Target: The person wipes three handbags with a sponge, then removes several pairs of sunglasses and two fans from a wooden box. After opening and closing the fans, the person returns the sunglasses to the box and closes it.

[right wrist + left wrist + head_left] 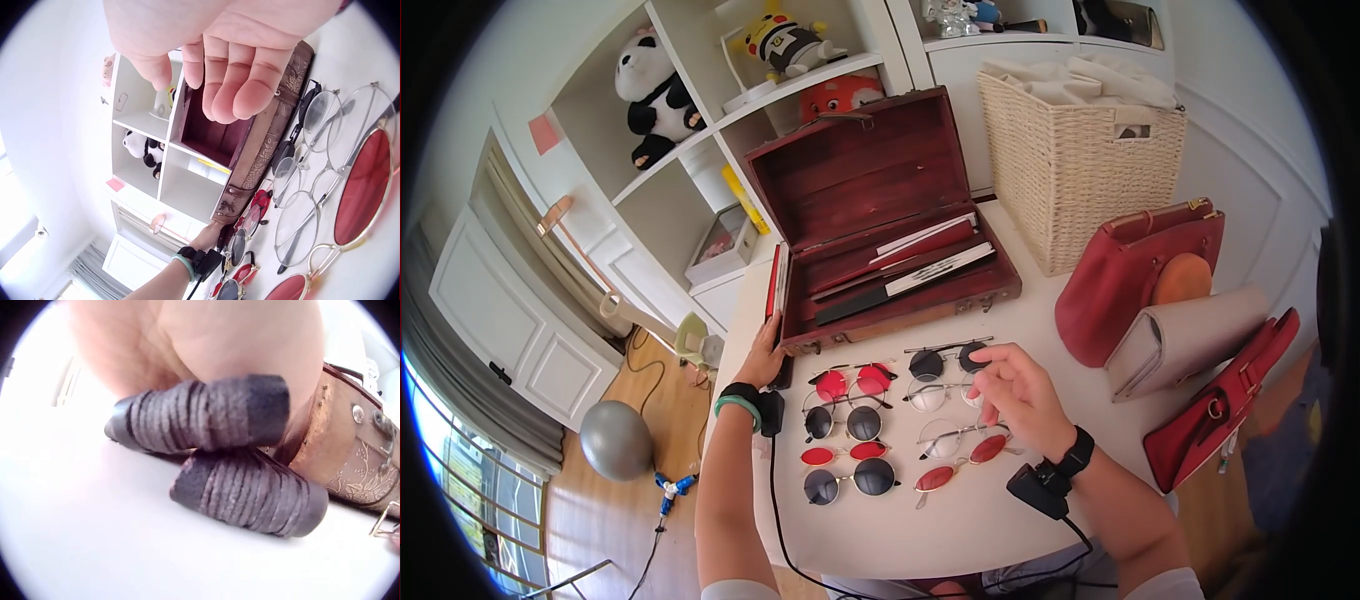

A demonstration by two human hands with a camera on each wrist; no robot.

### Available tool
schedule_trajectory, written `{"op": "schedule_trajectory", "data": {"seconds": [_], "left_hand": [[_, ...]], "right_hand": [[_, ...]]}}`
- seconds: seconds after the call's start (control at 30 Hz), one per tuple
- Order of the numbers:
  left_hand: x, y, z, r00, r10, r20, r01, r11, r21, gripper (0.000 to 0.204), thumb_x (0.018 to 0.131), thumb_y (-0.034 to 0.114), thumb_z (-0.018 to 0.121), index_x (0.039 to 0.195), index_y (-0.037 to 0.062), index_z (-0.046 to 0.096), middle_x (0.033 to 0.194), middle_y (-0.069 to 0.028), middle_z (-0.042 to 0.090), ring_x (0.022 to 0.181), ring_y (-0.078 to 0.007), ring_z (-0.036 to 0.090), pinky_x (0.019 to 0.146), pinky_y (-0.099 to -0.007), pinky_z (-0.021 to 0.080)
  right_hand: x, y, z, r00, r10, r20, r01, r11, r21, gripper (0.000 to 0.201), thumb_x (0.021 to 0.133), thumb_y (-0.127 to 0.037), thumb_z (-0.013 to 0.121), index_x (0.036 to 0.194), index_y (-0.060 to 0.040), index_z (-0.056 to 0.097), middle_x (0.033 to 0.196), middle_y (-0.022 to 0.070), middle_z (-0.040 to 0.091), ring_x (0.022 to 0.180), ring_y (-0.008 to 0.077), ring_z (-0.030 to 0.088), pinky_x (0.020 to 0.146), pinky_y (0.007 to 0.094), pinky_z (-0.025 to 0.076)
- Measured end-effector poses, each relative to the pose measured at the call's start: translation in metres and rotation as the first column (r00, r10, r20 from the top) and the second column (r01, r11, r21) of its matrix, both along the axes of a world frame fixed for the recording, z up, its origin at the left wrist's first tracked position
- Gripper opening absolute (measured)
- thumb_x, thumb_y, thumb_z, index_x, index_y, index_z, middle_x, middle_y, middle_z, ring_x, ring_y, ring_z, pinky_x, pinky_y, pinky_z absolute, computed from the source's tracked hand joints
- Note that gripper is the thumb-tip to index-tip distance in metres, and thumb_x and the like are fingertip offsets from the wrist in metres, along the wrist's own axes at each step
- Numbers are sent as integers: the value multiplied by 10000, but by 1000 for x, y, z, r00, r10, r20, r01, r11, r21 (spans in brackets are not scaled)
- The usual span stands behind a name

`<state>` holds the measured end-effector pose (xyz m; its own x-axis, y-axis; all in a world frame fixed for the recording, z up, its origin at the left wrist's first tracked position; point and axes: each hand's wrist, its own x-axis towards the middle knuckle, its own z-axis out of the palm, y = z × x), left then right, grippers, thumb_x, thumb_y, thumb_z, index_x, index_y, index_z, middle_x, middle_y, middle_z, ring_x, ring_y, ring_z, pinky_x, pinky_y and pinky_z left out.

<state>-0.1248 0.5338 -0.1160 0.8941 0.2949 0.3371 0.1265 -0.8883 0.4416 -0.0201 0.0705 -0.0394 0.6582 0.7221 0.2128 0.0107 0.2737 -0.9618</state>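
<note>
My left hand (pixel 762 358) is at the left end of the open dark-red case (pixel 855 170), over dark objects. Under that palm, in the left wrist view, two dark cord-wrapped handles (pixel 206 415) lie crossed on the white surface; the fingers' hold on them is hidden. My right hand (pixel 1022 397) hovers over the right-hand glasses, empty, fingers loosely extended. Near it are round dark glasses (pixel 927 364), clear glasses (pixel 941 438) and red oval ones (pixel 987 449). Red round glasses (pixel 831 385) and dark round glasses (pixel 874 477) sit in the left column.
Folded fans (pixel 940 268) lie inside the case. To the right stand a wicker basket (pixel 1080 170) with cloth, a red bag (pixel 1100 290), a pale bag (pixel 1185 340) and another red bag (pixel 1190 440). Shelves with plush toys are behind; a cable crosses the table's front.
</note>
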Motion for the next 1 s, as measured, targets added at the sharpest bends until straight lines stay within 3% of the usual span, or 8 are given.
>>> {"op": "schedule_trajectory", "data": {"seconds": [0.1, 0.17, 0.3, 0.4, 0.43, 0.57, 0.8, 1.0], "left_hand": [[-2, -6, 12, 995, 83, -51, -85, 996, -32, 593, 907, 289, 520, 1413, 50, 323, 1392, -264, 376, 1321, -407, 315, 1099, -409, 242], [-6, -11, 36, 964, 262, 33, -262, 965, 3, 566, 911, 338, 507, 1374, 34, 388, 1380, -289, 373, 1322, -391, 324, 1095, -408, 251], [16, -42, 84, 931, 232, 282, -241, 970, 0, 477, 879, 250, 584, 1268, -7, 485, 1250, -228, 519, 1176, -349, 492, 1009, -394, 372], [46, -103, 116, 996, 60, 67, -58, 998, -29, 433, 851, 207, 623, 1224, 7, 528, 1183, -209, 564, 1081, -327, 559, 929, -372, 441], [61, -107, 110, 1000, -29, 10, 30, 987, -159, 447, 847, 211, 627, 1236, 18, 521, 1187, -211, 561, 1098, -324, 554, 921, -367, 449], [104, -137, 102, 941, -116, -317, 100, 993, -67, 501, 870, 229, 599, 1302, 16, 462, 1262, -189, 540, 1188, -290, 510, 994, -334, 390], [140, -148, 79, 901, 17, -434, -1, 999, 38, 553, 856, 251, 624, 1321, 21, 432, 1275, -204, 532, 1214, -319, 492, 1007, -348, 382], [144, -146, 80, 905, -72, -420, 22, 992, -122, 424, 777, 176, 739, 1125, -1, 573, 1040, -140, 644, 972, -203, 597, 860, -306, 454]], "right_hand": [[1, 0, 0, 1000, -16, -15, 16, 1000, 1, 248, 933, -149, 554, 1133, -23, 478, 829, 60, 594, 606, 58, 538, 540, 185, 461], [1, -1, 1, 1000, -18, -18, 18, 1000, 10, 247, 932, -148, 555, 1131, -22, 479, 828, 60, 594, 606, 57, 539, 540, 185, 461], [-1, 0, 0, 1000, -5, -5, 5, 1000, 29, 248, 931, -147, 555, 1130, -21, 479, 824, 56, 594, 605, 54, 539, 539, 185, 460], [-2, 1, -2, 1000, -13, -1, 13, 1000, 26, 244, 928, -147, 559, 1124, -22, 485, 819, 50, 593, 604, 52, 538, 536, 184, 458], [-2, 1, -1, 1000, -15, 2, 14, 1000, 27, 244, 928, -147, 559, 1124, -22, 485, 819, 50, 593, 604, 52, 538, 536, 184, 458], [3, 1, -4, 999, -32, -33, 33, 999, 16, 237, 929, -153, 558, 1118, -23, 496, 802, 41, 592, 597, 49, 536, 531, 185, 458], [5, 0, -4, 999, -45, -2, 45, 999, 10, 226, 925, -125, 550, 1121, -27, 496, 810, 48, 594, 612, 53, 543, 543, 195, 469], [1, 1, -6, 999, -37, 12, 37, 998, 50, 220, 915, -147, 582, 1082, -18, 519, 767, 30, 593, 609, 50, 544, 543, 208, 468]]}}
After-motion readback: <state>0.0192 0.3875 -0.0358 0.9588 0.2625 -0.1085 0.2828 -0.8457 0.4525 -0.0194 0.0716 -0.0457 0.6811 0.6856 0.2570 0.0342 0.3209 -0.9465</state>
